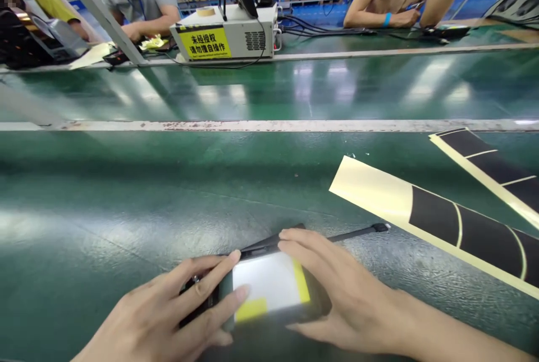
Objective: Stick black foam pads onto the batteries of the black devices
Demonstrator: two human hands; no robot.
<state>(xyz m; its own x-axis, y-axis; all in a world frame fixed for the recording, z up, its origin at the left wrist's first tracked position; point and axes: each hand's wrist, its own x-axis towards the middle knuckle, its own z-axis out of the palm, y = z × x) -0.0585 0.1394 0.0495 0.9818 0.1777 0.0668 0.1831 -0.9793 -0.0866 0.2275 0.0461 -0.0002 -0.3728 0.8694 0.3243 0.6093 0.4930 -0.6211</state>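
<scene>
A black flat device with a white panel [265, 280] and yellow patches along the panel's edges lies low on the green bench, partly blurred. My left hand [168, 308] grips its left side, one fingertip at the top edge and another on the panel. Around the right side curves my right hand [341, 289], fingers at the top edge and thumb near the bottom. A black cable [357, 233] with a small connector sticks out behind the device toward the right. To the right rests a pale yellow backing strip [370, 182] bearing black adhesive pieces.
A second strip of black stickers [475, 151] lies farther right. Beyond a worn white rail [252, 125] stands a grey instrument box [252, 33] with a yellow sign and a monitor. Several people sit across the bench, among cables [320, 28] and a slanted post [115, 19].
</scene>
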